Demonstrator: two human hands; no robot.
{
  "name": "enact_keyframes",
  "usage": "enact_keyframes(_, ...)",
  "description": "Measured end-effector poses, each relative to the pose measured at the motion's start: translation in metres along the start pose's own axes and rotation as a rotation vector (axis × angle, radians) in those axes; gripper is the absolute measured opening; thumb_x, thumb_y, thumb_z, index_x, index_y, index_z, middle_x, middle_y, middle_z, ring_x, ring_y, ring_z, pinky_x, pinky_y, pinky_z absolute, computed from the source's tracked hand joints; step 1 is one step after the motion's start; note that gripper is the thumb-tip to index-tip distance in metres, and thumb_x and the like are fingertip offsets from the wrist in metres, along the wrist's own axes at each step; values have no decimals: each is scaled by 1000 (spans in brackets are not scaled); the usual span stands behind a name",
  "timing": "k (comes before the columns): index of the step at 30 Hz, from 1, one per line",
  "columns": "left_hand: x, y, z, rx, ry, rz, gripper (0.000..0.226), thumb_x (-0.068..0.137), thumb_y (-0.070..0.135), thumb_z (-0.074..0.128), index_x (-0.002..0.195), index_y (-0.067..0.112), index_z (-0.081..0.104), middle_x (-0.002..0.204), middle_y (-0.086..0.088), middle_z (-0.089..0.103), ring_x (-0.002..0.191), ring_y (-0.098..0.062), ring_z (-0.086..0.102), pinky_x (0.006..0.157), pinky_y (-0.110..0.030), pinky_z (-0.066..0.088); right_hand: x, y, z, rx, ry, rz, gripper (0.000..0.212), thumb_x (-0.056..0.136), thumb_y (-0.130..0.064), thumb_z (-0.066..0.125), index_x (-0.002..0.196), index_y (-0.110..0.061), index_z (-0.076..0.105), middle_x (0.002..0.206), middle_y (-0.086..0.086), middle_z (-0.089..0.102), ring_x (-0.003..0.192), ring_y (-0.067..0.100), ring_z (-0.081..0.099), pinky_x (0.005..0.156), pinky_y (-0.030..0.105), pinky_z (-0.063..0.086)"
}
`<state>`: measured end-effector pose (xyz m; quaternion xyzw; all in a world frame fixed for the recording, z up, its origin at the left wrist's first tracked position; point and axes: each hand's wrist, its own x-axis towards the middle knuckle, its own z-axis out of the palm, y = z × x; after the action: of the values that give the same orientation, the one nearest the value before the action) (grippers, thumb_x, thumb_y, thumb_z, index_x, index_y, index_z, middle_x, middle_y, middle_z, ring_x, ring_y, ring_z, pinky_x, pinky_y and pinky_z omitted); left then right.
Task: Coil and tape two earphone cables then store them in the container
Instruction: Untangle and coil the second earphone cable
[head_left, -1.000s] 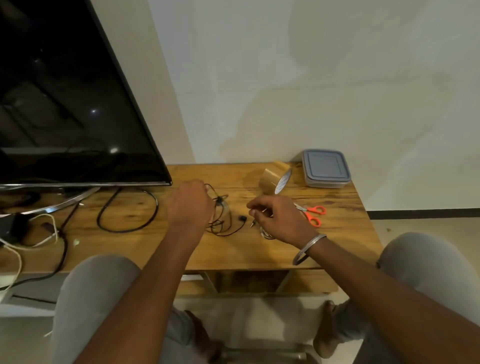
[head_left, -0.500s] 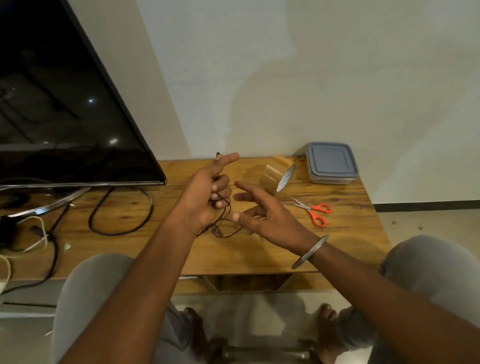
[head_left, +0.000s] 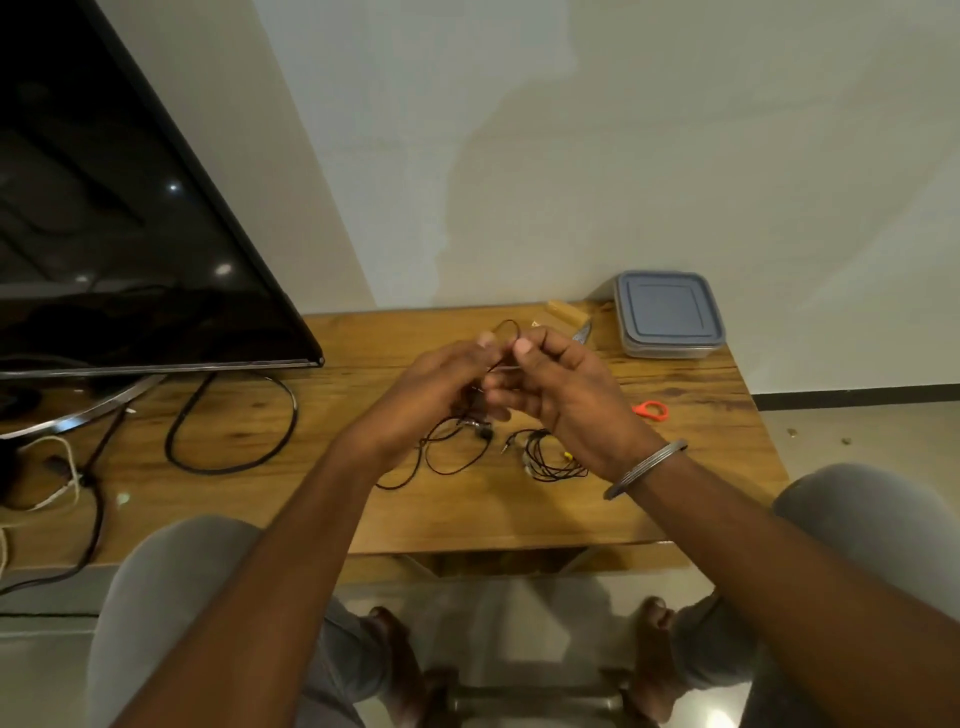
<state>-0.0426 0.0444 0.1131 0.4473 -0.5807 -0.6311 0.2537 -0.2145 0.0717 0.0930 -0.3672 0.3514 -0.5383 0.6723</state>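
Observation:
Both hands meet above the middle of the wooden table (head_left: 363, 509). My left hand (head_left: 436, 395) and my right hand (head_left: 561, 389) each pinch the same thin black earphone cable (head_left: 447, 462), whose loose end trails in loops onto the table below my left wrist. A small loop of it stands up above the fingertips. A second earphone (head_left: 550, 460) lies in a rough coil on the table under my right wrist. The grey lidded container (head_left: 667, 314) sits closed at the far right corner. The brown tape roll (head_left: 569, 314) is mostly hidden behind my right hand.
Orange-handled scissors (head_left: 650, 409) lie right of my right hand, partly hidden. A large black TV (head_left: 130, 234) on a metal stand fills the left side, with a thick black power cable (head_left: 234, 421) looped on the table and white wires at the left edge.
My hands have come together and risen; the right hand, open half a second ago, now pinches the black cable beside the left. The view has tilted downward.

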Motion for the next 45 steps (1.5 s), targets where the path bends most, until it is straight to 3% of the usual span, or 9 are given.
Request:
enact_keyframes(5, 2, -10, -13, 542, 62, 114, 13, 95, 28, 63, 98, 19, 72, 83, -2, 71, 76, -19, 67, 68, -40, 56, 8, -15, -14, 29, 76, -30, 17, 103, -10, 46, 94, -7, 61, 99, 12, 70, 82, 19, 69, 75, 28, 61)
enact_keyframes(13, -2, -4, -29, 81, 85, 18, 18, 93, 10, 63, 109, 5, 67, 94, -12, 71, 66, -21, 67, 49, -30, 55, 11, -15, -19, 72, 128, 49, 23, 101, -11, 52, 122, -8, 60, 125, 17, 67, 101, 30, 70, 89, 38, 59)
enact_keyframes(17, -1, 5, -26, -223, 159, 39, 21, 94, 14, 59, 109, 0, 65, 89, -14, 74, 68, -20, 71, 51, -26, 56, 7, -11, -12, -256, 44, 149, 46, 100, -22, 57, 144, -13, 47, 131, 5, 66, 113, 25, 68, 97, 42, 56)
enact_keyframes(23, 3, 1, -13, -205, 329, 61, 23, 95, 22, 61, 100, 1, 65, 78, -11, 72, 61, -18, 65, 46, -24, 50, -5, 5, 6, -480, -146, 96, 40, 96, -12, 63, 135, -13, 56, 120, 6, 71, 110, 17, 69, 93, 37, 58)
enact_keyframes(27, 6, 2, -7, -478, 270, 46, 23, 88, 18, 65, 108, 8, 61, 89, -8, 74, 70, -16, 67, 50, -24, 53, -6, 16, 9, -501, -156, 71, 28, 93, -6, 66, 121, -13, 63, 111, 18, 73, 106, 24, 71, 92, 33, 57)
enact_keyframes(31, 6, 3, -17, -380, 266, 58, 38, 88, -4, 63, 124, 9, 56, 104, -10, 74, 81, -19, 71, 51, -26, 57, -1, 21, 2, -551, -41, -55, 11, 95, -9, 64, 102, -5, 71, 81, 6, 73, 78, 19, 70, 80, 39, 59)
enact_keyframes(36, 4, -8, -33, 365, 459, 76, 14, 96, 13, 59, 109, 17, 65, 77, 0, 75, 48, -13, 60, 40, -27, 48, 6, 13, -7, -527, 165, -149, 14, 99, -13, 59, 101, -7, 72, 70, 2, 64, 58, 17, 61, 62, 41, 58)
enact_keyframes(40, 0, -1, -36, 177, 441, 94, 20, 99, 24, 56, 91, 15, 71, 58, 1, 63, 40, -10, 38, 39, -18, 31, 8, 9, -15, -592, 360, -200, 16, 100, -17, 57, 97, -9, 71, 68, 2, 63, 49, 7, 50, 47, 28, 46)
enact_keyframes(45, -2, 5, -31, -36, 365, 26, 26, 102, 26, 49, 88, 11, 65, 54, -2, 51, 40, -13, 34, 40, -21, 28, 9, 17, -21, -727, 484, -239, 13, 97, -14, 59, 106, -16, 68, 87, -1, 68, 71, 0, 60, 64, 27, 49)
